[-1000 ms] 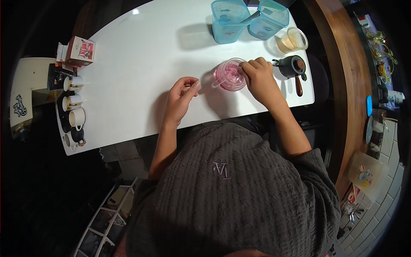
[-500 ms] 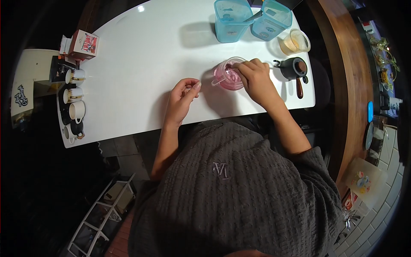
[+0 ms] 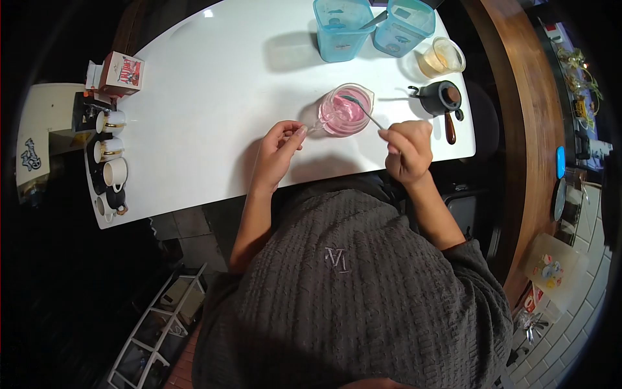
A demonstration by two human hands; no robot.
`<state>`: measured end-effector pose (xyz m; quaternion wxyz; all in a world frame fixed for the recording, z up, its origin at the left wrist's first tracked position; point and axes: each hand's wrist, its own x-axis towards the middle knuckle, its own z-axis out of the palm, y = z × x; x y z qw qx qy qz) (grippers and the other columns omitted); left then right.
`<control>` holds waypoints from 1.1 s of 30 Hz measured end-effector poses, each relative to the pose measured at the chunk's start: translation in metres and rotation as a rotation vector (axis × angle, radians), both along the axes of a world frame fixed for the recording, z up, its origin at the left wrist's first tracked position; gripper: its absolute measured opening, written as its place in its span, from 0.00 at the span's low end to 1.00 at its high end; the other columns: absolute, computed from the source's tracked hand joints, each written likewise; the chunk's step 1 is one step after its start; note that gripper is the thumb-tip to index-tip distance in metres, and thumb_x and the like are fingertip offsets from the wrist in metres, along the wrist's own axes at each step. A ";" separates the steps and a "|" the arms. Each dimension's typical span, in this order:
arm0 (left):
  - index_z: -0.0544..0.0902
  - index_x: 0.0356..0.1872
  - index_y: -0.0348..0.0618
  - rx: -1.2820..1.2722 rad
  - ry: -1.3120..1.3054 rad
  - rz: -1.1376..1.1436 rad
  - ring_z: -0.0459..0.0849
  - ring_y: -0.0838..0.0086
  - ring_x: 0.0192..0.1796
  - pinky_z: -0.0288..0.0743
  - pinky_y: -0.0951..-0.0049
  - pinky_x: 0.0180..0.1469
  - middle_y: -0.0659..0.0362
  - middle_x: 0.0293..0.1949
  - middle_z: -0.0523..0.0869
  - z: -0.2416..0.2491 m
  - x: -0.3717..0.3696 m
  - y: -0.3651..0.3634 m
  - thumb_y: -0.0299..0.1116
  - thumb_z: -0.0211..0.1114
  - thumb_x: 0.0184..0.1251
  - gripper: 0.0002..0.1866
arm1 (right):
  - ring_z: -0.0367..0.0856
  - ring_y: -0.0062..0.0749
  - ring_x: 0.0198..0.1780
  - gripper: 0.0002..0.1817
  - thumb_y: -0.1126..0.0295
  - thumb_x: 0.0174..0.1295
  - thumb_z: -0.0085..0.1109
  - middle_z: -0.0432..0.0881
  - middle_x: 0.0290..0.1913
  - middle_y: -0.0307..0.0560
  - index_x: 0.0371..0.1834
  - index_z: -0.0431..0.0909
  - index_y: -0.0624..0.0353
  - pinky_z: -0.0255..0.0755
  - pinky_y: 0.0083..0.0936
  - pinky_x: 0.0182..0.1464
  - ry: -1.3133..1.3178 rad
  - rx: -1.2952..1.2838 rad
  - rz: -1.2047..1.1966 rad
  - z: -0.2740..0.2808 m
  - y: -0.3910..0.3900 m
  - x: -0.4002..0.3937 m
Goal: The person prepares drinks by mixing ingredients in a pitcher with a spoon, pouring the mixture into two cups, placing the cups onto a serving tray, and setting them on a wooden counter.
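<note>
A clear glass jug (image 3: pixel 368 104) with pink liquid in it stands on the white table. My right hand (image 3: pixel 409 150) is closed on the end of a thin, long-handled spoon (image 3: pixel 371 118); its lower end dips into the pink liquid, so the tip is partly hidden. At the jug's left side, the fingertips and thumb of my left hand (image 3: pixel 280 150) are pinched at the glass handle, steadying no other thing. The far fingers of that hand are curled.
Two blue plastic containers (image 3: pixel 343 45) stand behind the jug, a utensil handle leaning in between. A clear cup (image 3: pixel 447 57) and a black pot with a wooden handle (image 3: pixel 439 98) are on the right. Several mugs (image 3: pixel 115 172) and a box (image 3: pixel 122 74) line the left edge.
My right hand has drawn back from over the jug toward me, showing the spoon's handle. The jug's handle has turned toward my left hand, which now meets it.
</note>
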<state>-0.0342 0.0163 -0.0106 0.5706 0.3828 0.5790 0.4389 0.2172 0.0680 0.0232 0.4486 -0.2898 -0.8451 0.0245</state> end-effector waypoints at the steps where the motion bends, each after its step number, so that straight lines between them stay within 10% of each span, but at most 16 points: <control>1: 0.79 0.49 0.41 -0.014 0.007 -0.011 0.75 0.83 0.37 0.65 0.81 0.39 0.62 0.39 0.83 -0.001 0.001 0.001 0.39 0.61 0.68 0.15 | 0.73 0.31 0.33 0.16 0.74 0.45 0.66 0.79 0.34 0.38 0.41 0.82 0.55 0.58 0.28 0.41 0.055 0.022 0.014 -0.006 -0.005 0.003; 9: 0.77 0.52 0.41 -0.081 0.092 -0.187 0.74 0.82 0.37 0.67 0.80 0.40 0.63 0.39 0.81 -0.007 0.009 0.013 0.40 0.60 0.69 0.17 | 0.76 0.34 0.34 0.10 0.77 0.53 0.63 0.82 0.35 0.41 0.39 0.82 0.61 0.62 0.27 0.42 0.182 -0.036 -0.153 -0.021 -0.024 0.021; 15: 0.77 0.50 0.39 -0.103 0.179 -0.209 0.74 0.82 0.35 0.68 0.81 0.39 0.62 0.37 0.81 -0.023 0.020 0.022 0.43 0.58 0.71 0.18 | 0.79 0.24 0.36 0.08 0.83 0.63 0.53 0.84 0.35 0.45 0.42 0.81 0.70 0.72 0.17 0.42 0.886 -0.439 -0.365 -0.068 -0.038 0.041; 22: 0.80 0.42 0.38 -0.096 0.195 -0.262 0.74 0.82 0.34 0.69 0.80 0.38 0.63 0.32 0.82 -0.022 0.026 0.025 0.42 0.60 0.70 0.15 | 0.81 0.23 0.38 0.07 0.73 0.62 0.62 0.86 0.37 0.45 0.40 0.84 0.65 0.71 0.21 0.44 0.736 -0.718 -0.666 -0.115 -0.028 0.071; 33: 0.84 0.37 0.36 -0.072 0.308 -0.249 0.72 0.84 0.31 0.68 0.81 0.36 0.66 0.28 0.81 -0.018 0.078 0.019 0.42 0.67 0.64 0.16 | 0.73 0.32 0.41 0.06 0.63 0.54 0.68 0.82 0.34 0.35 0.33 0.87 0.48 0.56 0.35 0.47 0.022 -0.487 -0.733 -0.100 -0.011 0.101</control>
